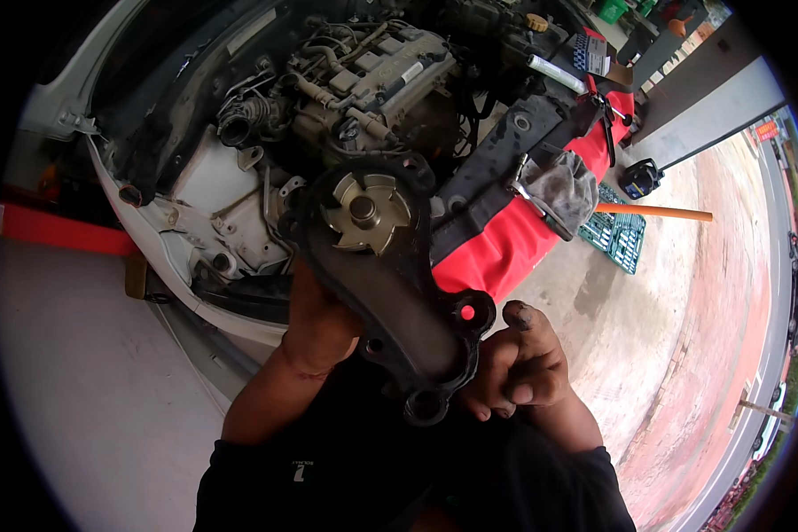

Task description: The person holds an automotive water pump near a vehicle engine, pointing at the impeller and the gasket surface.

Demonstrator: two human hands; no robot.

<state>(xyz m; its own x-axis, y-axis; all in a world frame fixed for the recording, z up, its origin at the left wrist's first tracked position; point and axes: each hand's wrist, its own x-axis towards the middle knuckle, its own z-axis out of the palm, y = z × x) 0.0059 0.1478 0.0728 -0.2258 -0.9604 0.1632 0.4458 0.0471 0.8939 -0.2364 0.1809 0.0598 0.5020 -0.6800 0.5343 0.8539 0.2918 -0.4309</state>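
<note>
A car water pump [399,306] is held up in front of my chest, its open face toward me. At its upper end sits a brass-coloured impeller [386,232] with several curved vanes around a central hub. My left hand [321,312] is closed on the pump from behind and below; most of its fingers are hidden by the dark housing. Beside the pump's lower right lug is my right hand [525,362], its index finger stretched up and the other fingers loosely bent. The fingertips are dark with grease. Whether this hand touches the housing's edge, I cannot tell.
Ahead lies an open engine bay with a dusty engine [377,75]. A red cover [496,244] drapes the car's front edge, with a grey rag [566,191] and tools on it. An orange rod [656,213] and a green plastic crate [625,239] are at the right.
</note>
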